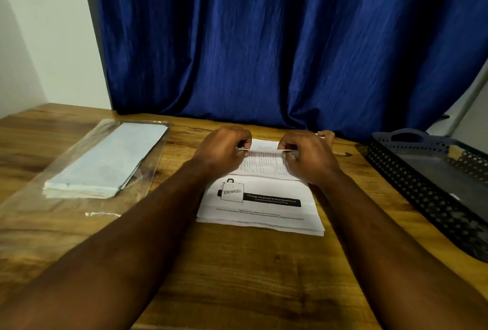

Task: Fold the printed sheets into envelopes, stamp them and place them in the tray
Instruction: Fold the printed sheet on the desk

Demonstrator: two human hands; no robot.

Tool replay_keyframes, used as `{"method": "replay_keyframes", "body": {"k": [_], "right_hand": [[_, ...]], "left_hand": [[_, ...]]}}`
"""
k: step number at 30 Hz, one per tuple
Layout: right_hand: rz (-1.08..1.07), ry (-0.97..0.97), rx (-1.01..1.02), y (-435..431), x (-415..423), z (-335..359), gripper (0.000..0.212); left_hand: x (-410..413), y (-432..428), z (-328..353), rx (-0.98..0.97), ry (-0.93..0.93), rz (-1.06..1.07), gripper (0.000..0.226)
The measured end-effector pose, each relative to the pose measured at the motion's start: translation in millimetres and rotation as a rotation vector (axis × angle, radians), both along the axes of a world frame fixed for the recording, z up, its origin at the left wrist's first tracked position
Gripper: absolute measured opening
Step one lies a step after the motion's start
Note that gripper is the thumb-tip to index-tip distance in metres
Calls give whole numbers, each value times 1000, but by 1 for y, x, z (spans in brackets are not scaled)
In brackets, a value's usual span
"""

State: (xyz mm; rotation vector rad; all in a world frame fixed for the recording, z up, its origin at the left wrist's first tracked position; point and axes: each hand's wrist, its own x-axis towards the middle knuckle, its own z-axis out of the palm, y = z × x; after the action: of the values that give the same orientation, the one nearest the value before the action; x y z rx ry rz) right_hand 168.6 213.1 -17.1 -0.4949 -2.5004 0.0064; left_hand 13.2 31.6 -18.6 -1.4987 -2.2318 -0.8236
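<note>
Head view: frame centre
left hand (221,149): pinches far edge of top printed sheet (264,163)
right hand (309,156): pinches same edge
tray (412,171): right of frame

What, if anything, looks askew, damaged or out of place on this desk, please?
Nothing serious. The stack of white printed sheets is slightly fanned, lower sheets jutting out at its near right corner. The clear plastic sleeve around the pale paper envelopes is wrinkled at its near end. The left hand and right hand pinch the top sheet.
</note>
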Motion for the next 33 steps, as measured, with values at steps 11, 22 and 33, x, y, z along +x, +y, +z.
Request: {"method": "replay_keyframes", "body": {"k": [11,22,33], "right_hand": [[8,-213,-190,-1,-1,-1,26],[215,-111,-280,-33,-42,-20,29],[226,-4,-455,30,-2,-20,15]], "left_hand": [[-7,-5,-8,-153,-163,-61,25],[-14,0,-12,-117,-83,-119,6],[-16,3,-16,-116,-151,-90,3]]}}
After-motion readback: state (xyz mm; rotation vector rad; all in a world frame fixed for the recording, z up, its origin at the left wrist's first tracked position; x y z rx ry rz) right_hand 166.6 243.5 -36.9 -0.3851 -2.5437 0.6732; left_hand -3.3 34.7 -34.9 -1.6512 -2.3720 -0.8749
